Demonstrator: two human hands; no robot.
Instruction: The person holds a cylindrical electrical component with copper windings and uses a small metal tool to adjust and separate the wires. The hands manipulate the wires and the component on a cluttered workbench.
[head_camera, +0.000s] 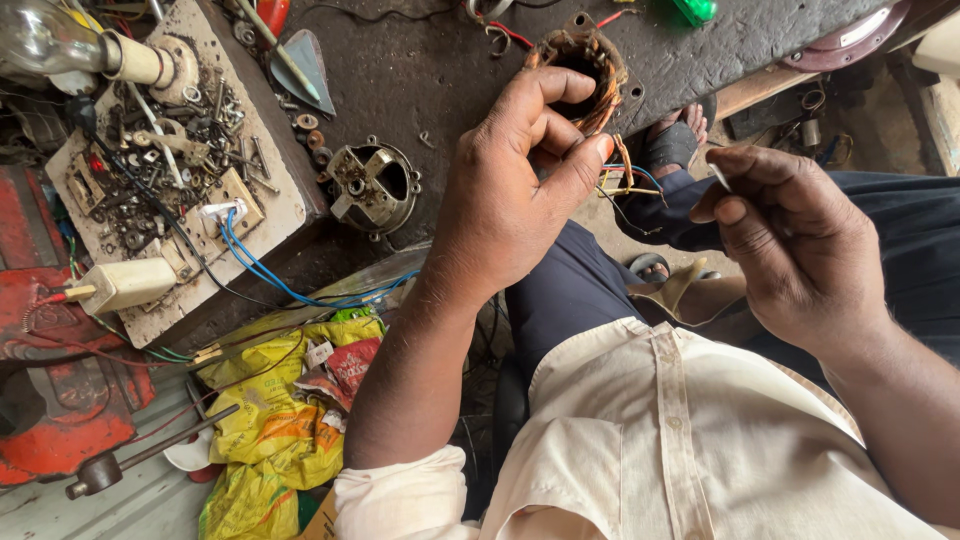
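Electrical repair workshop: grimy workbench (440, 70), motor stator (585, 70), scattered screws (170, 130).

- the motor stator (585, 62) shows coppery orange windings inside a rusty brown ring.
- its loose wire leads (628, 180) are yellow, blue, orange and black.
- the workbench top (440, 70) is dark grey, stained and dusty.
- the test board (285, 205) is off-white and grimy, scattered with dull grey screws and nuts.
- blue wires (262, 270) curl off its edge.
- the plug box (125, 284) is cream.
- the crumpled bags (270, 420) are bright yellow with red patches.
- the machine (50, 400) at the side is red.
- the shirt (680, 440) is plain cream; the trousers (570, 290) are dark navy.
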